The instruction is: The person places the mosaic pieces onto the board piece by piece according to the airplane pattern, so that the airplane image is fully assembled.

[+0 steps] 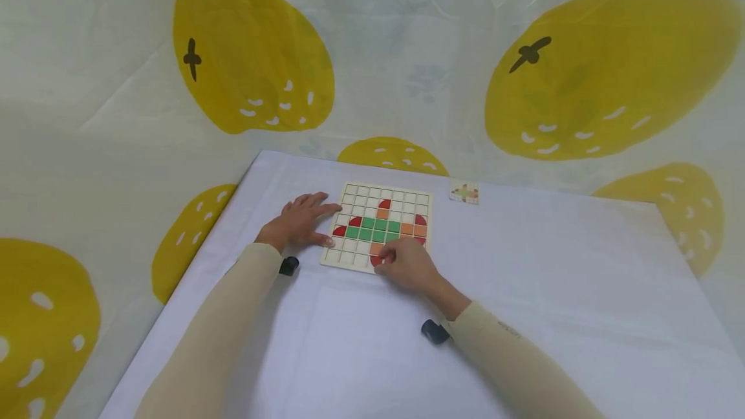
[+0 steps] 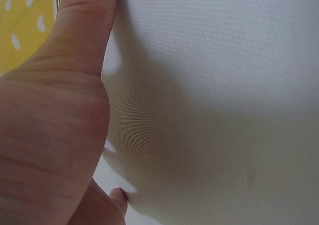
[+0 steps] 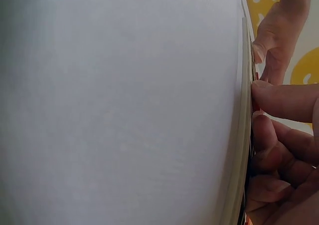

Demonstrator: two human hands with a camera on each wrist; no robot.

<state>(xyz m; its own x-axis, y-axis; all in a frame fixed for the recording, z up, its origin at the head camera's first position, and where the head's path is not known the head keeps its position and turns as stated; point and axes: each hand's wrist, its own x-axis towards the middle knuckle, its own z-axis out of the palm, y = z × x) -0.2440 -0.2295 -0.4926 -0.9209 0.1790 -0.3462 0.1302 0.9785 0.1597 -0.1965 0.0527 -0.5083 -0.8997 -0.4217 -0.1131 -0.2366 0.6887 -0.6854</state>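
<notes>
A square gridded board lies on the white table. Green square tiles fill its middle, with orange squares and red quarter-circle tiles around them. At the board's near edge my right hand pinches a red quarter-circle tile between thumb and forefinger, beside an orange square in the row above. The right wrist view shows a sliver of this red tile between thumb and finger. My left hand lies with fingers spread, its thumb and forefinger tips at the board's left edge.
A small pattern card sits beyond the board's right corner. The white tablecloth spreads to the right and front. Behind hangs a pale curtain with big yellow fruit prints. Each wrist carries a small black camera.
</notes>
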